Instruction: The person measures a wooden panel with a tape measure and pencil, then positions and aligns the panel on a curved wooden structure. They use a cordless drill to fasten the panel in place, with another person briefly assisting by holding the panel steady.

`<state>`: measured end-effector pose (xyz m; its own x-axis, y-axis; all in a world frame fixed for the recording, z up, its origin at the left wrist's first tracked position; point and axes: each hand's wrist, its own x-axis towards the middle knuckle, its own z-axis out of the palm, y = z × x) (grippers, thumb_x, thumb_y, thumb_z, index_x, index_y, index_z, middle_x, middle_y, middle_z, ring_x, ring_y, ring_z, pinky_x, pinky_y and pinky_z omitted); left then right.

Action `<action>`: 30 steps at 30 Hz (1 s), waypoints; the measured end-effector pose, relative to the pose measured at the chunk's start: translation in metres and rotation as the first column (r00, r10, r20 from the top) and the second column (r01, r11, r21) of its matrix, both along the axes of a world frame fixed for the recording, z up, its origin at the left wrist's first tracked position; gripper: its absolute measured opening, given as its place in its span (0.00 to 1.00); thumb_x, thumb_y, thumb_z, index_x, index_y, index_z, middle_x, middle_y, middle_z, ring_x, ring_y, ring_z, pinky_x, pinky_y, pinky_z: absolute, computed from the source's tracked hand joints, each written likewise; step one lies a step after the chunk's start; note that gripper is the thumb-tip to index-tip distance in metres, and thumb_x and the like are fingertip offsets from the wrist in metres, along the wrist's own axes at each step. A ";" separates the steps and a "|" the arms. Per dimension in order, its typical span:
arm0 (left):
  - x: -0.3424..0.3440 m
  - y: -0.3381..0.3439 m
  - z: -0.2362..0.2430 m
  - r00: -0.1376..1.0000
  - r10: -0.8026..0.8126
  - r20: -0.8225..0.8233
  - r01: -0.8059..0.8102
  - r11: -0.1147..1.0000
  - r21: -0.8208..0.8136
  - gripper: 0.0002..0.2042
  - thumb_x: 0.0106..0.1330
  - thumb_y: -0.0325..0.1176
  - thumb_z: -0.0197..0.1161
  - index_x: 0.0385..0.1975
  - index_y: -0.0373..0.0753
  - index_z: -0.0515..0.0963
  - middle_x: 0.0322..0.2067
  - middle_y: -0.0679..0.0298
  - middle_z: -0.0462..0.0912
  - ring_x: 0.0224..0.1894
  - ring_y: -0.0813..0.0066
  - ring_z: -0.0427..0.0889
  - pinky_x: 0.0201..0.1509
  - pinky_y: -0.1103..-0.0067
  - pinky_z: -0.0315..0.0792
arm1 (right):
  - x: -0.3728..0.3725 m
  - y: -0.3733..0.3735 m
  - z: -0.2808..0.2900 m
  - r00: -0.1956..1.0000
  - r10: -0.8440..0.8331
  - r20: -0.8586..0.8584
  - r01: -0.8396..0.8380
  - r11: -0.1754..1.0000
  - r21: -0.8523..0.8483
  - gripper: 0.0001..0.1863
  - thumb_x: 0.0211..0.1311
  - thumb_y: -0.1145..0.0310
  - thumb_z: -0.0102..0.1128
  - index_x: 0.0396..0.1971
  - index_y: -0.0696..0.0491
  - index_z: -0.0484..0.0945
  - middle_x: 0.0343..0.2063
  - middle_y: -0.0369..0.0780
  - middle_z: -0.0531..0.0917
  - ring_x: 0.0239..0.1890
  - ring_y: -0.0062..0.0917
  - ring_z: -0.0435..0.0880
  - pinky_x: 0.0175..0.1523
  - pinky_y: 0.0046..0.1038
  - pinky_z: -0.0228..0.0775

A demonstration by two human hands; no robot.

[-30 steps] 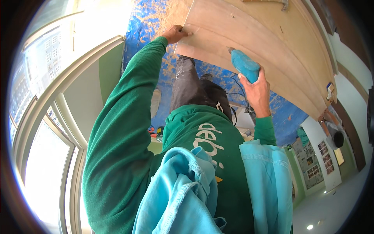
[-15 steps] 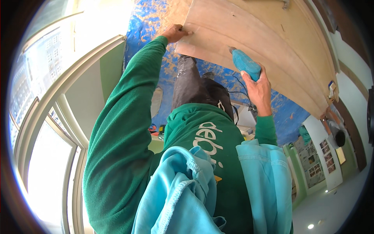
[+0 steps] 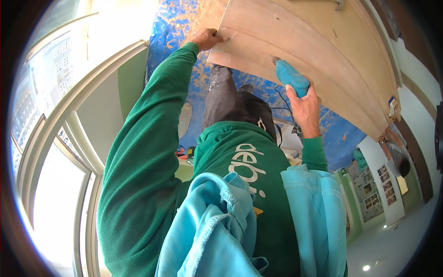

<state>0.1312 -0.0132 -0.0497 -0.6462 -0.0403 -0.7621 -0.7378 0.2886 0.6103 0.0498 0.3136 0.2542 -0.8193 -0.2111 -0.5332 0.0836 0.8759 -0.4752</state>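
Right hand (image 3: 306, 109) curls round one blue power tool (image 3: 291, 78); left hand (image 3: 205, 40) pinches one thin wooden sheet (image 3: 258, 39) by its edge.

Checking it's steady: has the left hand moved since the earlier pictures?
No; the left hand shows no visible shift against the left edge of the pale board.
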 end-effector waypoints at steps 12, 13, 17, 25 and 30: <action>0.000 0.000 0.003 1.000 -0.012 0.010 0.012 1.000 -0.006 0.33 0.68 0.54 0.72 0.60 0.31 0.81 0.52 0.52 0.88 0.55 0.65 0.86 0.61 0.70 0.77 | -0.005 -0.008 0.008 0.998 0.058 -0.012 -0.057 0.997 0.061 0.26 0.64 0.58 0.72 0.57 0.54 0.77 0.27 0.48 0.89 0.30 0.42 0.91 0.39 0.39 0.81; 0.000 0.001 0.002 1.000 -0.009 0.008 0.009 1.000 -0.005 0.33 0.68 0.54 0.72 0.60 0.31 0.81 0.52 0.52 0.88 0.55 0.65 0.86 0.61 0.70 0.77 | -0.006 -0.007 0.007 0.999 0.054 -0.008 -0.053 0.997 0.059 0.26 0.64 0.58 0.72 0.57 0.54 0.77 0.28 0.48 0.89 0.30 0.43 0.91 0.39 0.40 0.81; 0.002 0.002 -0.003 1.000 0.024 -0.011 -0.024 0.999 0.023 0.34 0.68 0.55 0.73 0.61 0.30 0.80 0.53 0.51 0.88 0.55 0.64 0.86 0.61 0.70 0.77 | -0.006 -0.004 0.003 0.998 0.055 -0.010 -0.055 0.997 0.047 0.27 0.63 0.57 0.73 0.58 0.54 0.77 0.30 0.49 0.89 0.33 0.45 0.91 0.41 0.42 0.81; 0.000 0.000 0.000 0.998 -0.055 0.026 0.056 0.998 -0.038 0.33 0.67 0.55 0.73 0.60 0.30 0.81 0.53 0.51 0.88 0.54 0.64 0.86 0.60 0.69 0.78 | -0.008 -0.006 0.001 0.995 0.097 -0.021 -0.095 0.991 0.093 0.29 0.62 0.55 0.73 0.59 0.53 0.77 0.34 0.53 0.89 0.38 0.52 0.90 0.43 0.45 0.80; -0.004 0.001 0.007 0.998 -0.057 0.011 0.057 0.998 -0.041 0.33 0.66 0.55 0.73 0.59 0.30 0.81 0.52 0.52 0.88 0.54 0.65 0.86 0.59 0.69 0.78 | -0.007 -0.005 -0.001 0.995 0.100 -0.011 -0.099 0.991 0.089 0.30 0.62 0.54 0.73 0.59 0.52 0.76 0.35 0.55 0.89 0.39 0.55 0.89 0.44 0.47 0.80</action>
